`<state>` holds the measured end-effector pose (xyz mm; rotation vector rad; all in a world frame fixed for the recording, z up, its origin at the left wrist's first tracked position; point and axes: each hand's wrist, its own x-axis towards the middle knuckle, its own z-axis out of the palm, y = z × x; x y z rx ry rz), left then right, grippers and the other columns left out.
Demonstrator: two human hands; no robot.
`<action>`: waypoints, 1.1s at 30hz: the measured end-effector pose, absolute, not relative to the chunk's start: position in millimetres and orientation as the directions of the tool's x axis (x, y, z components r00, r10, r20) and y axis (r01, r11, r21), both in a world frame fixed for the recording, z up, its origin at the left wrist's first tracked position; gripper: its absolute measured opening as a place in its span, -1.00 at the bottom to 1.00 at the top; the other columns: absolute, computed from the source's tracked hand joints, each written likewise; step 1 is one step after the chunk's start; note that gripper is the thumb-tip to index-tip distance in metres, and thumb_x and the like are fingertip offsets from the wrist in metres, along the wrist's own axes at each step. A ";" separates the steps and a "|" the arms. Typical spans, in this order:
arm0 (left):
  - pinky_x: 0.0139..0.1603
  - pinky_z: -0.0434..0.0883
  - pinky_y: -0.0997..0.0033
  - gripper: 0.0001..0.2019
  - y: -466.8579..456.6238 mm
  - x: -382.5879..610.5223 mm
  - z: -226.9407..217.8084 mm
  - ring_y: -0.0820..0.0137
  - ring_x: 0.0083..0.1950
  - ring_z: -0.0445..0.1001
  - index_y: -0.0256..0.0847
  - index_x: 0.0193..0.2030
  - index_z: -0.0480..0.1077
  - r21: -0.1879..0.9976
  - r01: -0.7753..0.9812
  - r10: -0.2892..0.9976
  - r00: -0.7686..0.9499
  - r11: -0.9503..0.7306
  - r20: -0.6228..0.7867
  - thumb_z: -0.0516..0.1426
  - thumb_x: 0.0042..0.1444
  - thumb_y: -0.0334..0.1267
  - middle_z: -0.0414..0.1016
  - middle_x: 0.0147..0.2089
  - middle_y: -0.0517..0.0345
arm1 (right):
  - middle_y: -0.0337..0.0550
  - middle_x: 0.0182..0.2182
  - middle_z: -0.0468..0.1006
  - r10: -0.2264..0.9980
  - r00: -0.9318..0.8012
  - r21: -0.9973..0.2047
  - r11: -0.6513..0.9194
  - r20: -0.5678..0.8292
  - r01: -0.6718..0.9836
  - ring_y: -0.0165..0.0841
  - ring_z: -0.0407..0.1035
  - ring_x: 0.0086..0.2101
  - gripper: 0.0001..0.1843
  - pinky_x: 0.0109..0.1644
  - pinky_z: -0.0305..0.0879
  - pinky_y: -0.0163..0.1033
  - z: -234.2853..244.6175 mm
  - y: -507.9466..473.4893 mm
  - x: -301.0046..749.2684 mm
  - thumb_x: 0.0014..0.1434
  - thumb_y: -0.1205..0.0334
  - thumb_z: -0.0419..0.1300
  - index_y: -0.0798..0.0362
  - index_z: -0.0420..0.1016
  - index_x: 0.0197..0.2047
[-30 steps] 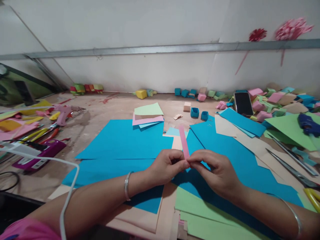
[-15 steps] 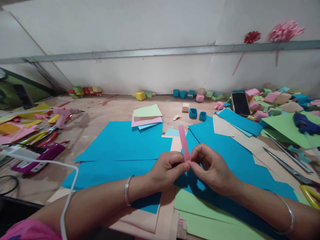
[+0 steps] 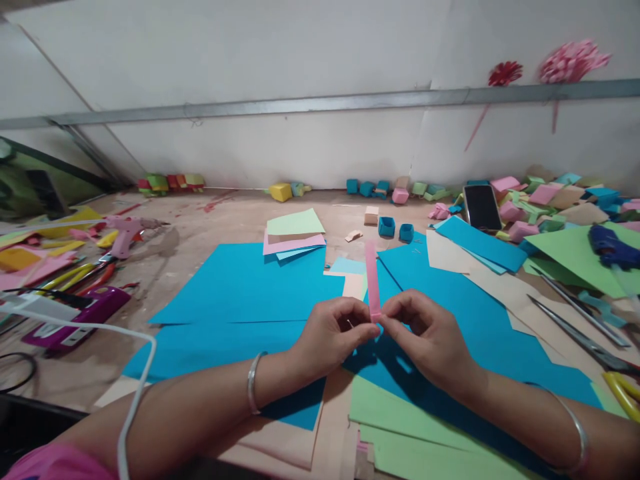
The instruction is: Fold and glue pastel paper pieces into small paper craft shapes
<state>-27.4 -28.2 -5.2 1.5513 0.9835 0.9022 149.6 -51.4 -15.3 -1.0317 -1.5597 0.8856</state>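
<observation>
Room above blue sheet point(image 3: 260, 280) — white cable point(image 3: 131, 407) across left forearm point(image 3: 205, 393)

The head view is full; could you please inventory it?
paper strip: one, pink, centre
large sheets: several, blue, centre
front sheets: several, light green, bottom
open boxes: two, blue, beyond large sheets
box pile: one, multicoloured, right
phone: one, black, beside pile
glue guns: two, pink left, blue right
scissors: one, silver blades, right
power strip: one, purple, left
paper scraps: many, multicoloured, left
flowers: two, red and pink, upper right
bangles: two, silver, on wrists
left hand: one, at strip's lower end
right hand: one, at strip's lower end
</observation>
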 end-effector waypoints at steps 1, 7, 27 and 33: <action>-0.49 0.28 0.54 -0.84 -28.5 -27.0 -5.6 0.53 -0.50 0.33 -0.30 -0.38 0.44 0.988 0.115 0.923 0.381 -0.098 0.047 0.26 -0.03 -0.25 0.43 -0.47 0.19 | -0.22 -0.39 0.49 0.908 -0.147 -0.883 0.416 0.391 0.216 -0.42 0.38 -0.36 -0.95 -0.29 0.33 -0.30 -15.7 -52.0 150.1 0.21 0.28 0.21 0.03 0.44 -0.31; -0.51 0.28 0.56 -0.89 -28.8 -28.5 -6.2 0.54 -0.50 0.32 -0.30 -0.40 0.46 0.982 0.121 0.913 0.399 -0.146 0.086 0.23 -0.01 -0.28 0.43 -0.50 0.19 | -0.20 -0.27 0.54 0.787 -0.223 -0.706 0.616 0.576 0.349 -0.43 0.42 -0.25 -0.81 -0.19 0.35 -0.34 -12.5 -54.1 151.8 0.21 0.42 0.18 0.01 0.53 -0.14; -0.39 0.35 0.50 -0.91 -29.1 -27.1 0.5 0.48 -0.40 0.40 -0.25 -0.45 0.55 0.999 -0.051 0.957 0.288 -0.018 0.031 0.33 -0.12 -0.30 0.54 -0.40 0.13 | -0.15 -0.20 0.52 0.791 -0.221 -0.751 0.611 0.570 0.251 -0.34 0.44 -0.21 -0.60 -0.18 0.41 -0.22 -15.4 -53.5 152.2 0.16 0.31 0.28 -0.17 0.53 0.06; -0.36 0.39 0.50 -0.90 -30.2 -24.8 -0.3 0.47 -0.39 0.45 -0.28 -0.52 0.54 0.995 -0.067 0.956 0.288 0.073 -0.051 0.36 -0.21 -0.36 0.56 -0.44 0.12 | -0.18 -0.28 0.54 0.788 -0.224 -0.746 0.616 0.574 0.254 -0.38 0.45 -0.27 -0.68 -0.25 0.40 -0.30 -13.6 -53.9 152.6 0.20 0.38 0.22 -0.16 0.59 -0.04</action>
